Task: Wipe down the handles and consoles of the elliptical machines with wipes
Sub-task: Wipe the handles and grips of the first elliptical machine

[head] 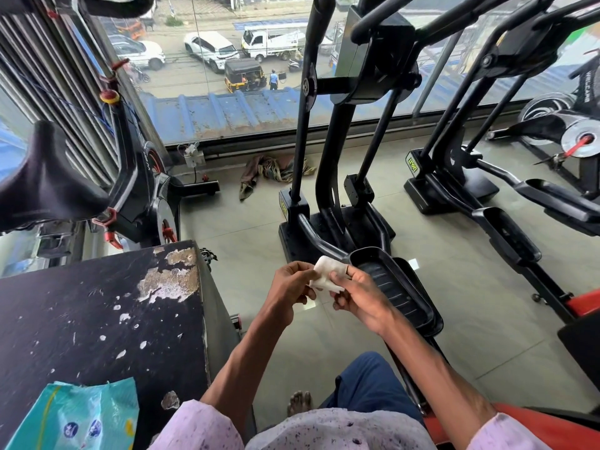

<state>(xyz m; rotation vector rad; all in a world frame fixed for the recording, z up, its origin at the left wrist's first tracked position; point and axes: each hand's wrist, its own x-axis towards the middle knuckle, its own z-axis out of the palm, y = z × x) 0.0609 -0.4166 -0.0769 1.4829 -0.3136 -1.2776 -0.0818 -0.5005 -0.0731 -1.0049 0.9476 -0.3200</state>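
1. Head cam, far left of the wipe (326, 275): wipes packet (73, 417) lies on the chipped black box (97, 319).
2. Left hand (290, 282) pinches the wipe's left edge, fingers curled.
3. Right hand (358, 297) pinches its right edge, so it's held mid-air, folded.
4. Beyond the wipe: elliptical (344, 151), handles untouched. Risk imo: unfolding too roughly tears it or drops it on the floor.

Scuffed black box top (97, 303) bears teal wipes pack (78, 417); tiled floor (454, 287) bears elliptical machines (341, 206), crumpled rag (272, 170).
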